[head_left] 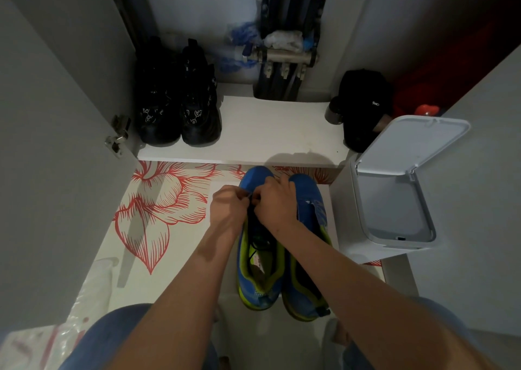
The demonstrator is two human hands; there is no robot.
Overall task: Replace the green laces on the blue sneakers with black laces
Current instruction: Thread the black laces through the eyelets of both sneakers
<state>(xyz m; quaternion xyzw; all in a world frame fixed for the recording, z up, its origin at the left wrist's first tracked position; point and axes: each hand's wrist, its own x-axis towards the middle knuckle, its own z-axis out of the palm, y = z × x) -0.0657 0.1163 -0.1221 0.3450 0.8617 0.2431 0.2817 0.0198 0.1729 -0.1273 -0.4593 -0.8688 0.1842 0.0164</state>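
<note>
Far left, a grey cabinet door [56, 116] stands swung open, its metal hinge [117, 135] catching the light. Down in the corner a crumpled clear plastic bag [95, 290] lies on the floor. Moving along, a pair of black sneakers [180, 110] sits side by side on the white shelf [282, 127], toes toward us. Below the shelf edge a sheet printed with big red flowers [152, 209] is spread out.

Now the action. The left hand [228, 206] is in with fingers curled tight, pinching the black lace [258, 238] right at the front eyelets of the first blue sneaker [260, 295]. That shoe stands on the floor with its toe pointing away toward the shelf and lime-green trim round the collar. The lace trails loose down over the tongue. The right hand [277, 204] is on it too, knuckles almost against the left, fingers likewise curled and pinching the same lace near the toe end.

Just beside it stands the second blue sneaker [310, 197], parallel to the first, with the right forearm crossing above it. Its lacing I can't make out. Further right, a black cap [363, 107] rests at the shelf's far end, and a white bin [345, 223] stands with its lid [417, 141] flipped up. Behind the lid sits a small red object [427, 109], too dim to identify.
</note>
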